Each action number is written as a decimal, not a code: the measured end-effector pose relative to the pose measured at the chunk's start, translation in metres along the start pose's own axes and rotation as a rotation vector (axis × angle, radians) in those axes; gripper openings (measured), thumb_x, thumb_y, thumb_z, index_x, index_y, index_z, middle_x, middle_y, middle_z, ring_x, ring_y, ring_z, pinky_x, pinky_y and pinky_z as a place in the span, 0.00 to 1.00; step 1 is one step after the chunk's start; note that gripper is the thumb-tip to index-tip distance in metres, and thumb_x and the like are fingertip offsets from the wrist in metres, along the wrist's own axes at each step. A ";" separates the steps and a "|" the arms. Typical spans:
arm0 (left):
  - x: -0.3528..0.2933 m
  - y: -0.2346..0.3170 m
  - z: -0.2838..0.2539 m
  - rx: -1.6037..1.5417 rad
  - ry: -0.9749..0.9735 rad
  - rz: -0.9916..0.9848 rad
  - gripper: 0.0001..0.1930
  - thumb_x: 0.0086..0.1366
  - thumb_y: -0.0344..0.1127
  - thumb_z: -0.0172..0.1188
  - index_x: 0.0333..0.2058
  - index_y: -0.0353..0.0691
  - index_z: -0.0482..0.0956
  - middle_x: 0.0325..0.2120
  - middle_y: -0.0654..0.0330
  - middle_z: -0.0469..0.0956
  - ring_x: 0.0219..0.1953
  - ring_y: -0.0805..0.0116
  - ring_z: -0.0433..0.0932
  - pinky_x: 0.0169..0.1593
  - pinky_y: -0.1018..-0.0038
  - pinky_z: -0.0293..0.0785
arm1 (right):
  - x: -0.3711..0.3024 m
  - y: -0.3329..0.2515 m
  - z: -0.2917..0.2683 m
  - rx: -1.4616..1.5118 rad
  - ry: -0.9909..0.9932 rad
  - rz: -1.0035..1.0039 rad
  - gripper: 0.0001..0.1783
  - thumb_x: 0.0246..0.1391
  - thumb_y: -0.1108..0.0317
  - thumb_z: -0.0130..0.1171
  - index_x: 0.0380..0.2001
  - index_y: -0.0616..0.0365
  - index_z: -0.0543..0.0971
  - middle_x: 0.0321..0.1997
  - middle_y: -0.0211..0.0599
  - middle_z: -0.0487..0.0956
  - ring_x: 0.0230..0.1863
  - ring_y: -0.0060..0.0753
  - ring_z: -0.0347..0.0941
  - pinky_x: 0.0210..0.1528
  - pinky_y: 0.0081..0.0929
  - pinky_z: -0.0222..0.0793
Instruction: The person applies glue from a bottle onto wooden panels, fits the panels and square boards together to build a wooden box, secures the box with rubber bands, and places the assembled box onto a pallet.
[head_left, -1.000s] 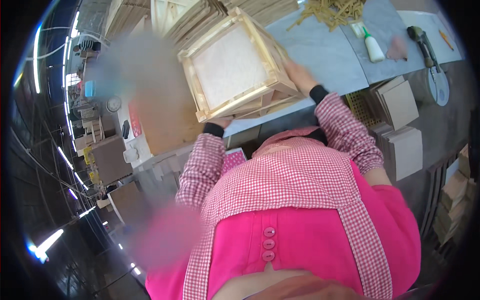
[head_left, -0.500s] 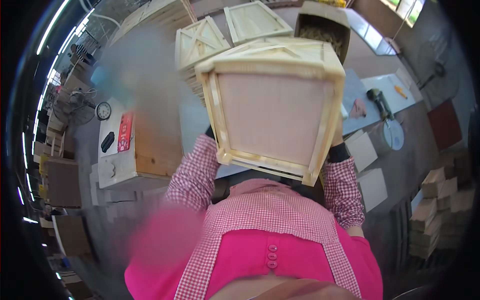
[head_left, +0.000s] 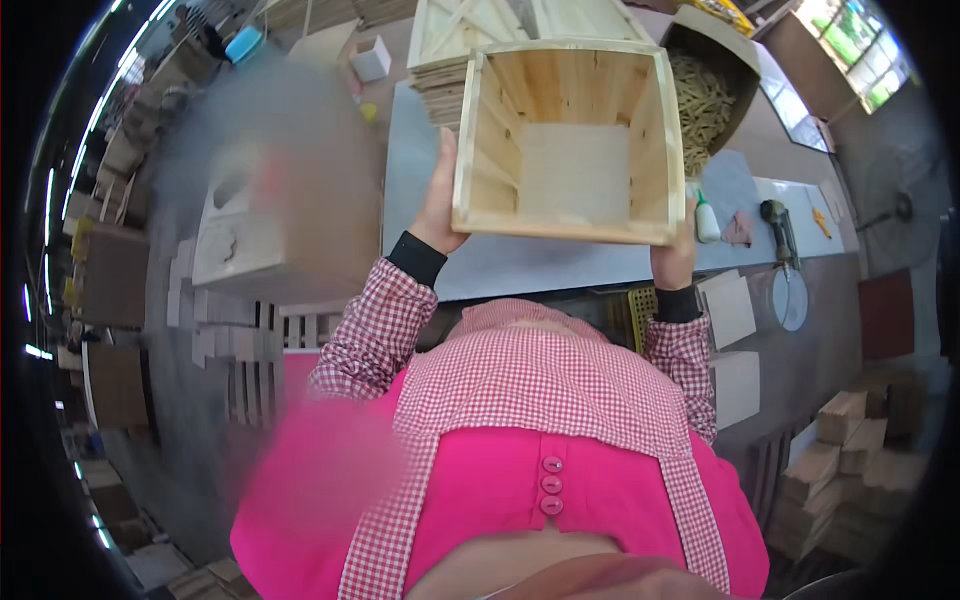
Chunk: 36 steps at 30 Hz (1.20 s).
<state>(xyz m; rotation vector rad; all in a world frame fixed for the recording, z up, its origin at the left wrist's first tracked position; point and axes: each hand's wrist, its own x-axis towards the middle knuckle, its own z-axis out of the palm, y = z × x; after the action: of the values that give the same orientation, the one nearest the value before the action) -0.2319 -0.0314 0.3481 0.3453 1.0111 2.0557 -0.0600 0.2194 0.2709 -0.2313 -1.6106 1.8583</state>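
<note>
A pale wooden box [head_left: 497, 140] is held up in front of me above the worktable [head_left: 430, 270]. Its open side faces me, so the plank walls and flat greyish bottom inside are visible. My left hand [head_left: 440, 205] grips the box's left side, thumb up along the edge. At the lower right corner, my right hand [head_left: 675, 252] holds the other side; part of its fingers is hidden behind the box. Just right of that hand stands a white squeeze bottle [head_left: 707, 220] with a green tip, beside a pink cloth [head_left: 740, 228].
Behind the box are stacked wooden panels with cross braces [head_left: 460, 30]. A cardboard carton [head_left: 745, 60] holds many small wood pieces. On the right lies a dark green power tool [head_left: 778, 225] near an orange-yellow tool [head_left: 821, 222]. A wooden cabinet [head_left: 230, 250] stands left, partly blurred.
The box has been turned: its closed panel face was toward me, and now its open side is. It sits a little higher, and both hands show more clearly.
</note>
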 end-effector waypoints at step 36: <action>0.058 0.014 -0.122 -0.830 0.003 -0.155 0.07 0.63 0.34 0.55 0.34 0.36 0.72 0.15 0.70 0.64 0.17 0.81 0.63 0.25 0.82 0.63 | 0.163 0.052 0.216 -1.175 -0.782 -0.536 0.32 0.50 0.49 0.58 0.53 0.60 0.72 0.51 0.48 0.74 0.54 0.51 0.68 0.62 0.57 0.49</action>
<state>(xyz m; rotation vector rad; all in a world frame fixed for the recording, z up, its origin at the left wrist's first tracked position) -0.3423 -0.0581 0.2743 -0.1656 0.1172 2.1278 -0.3187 0.1355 0.3169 0.4652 -2.7782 0.4039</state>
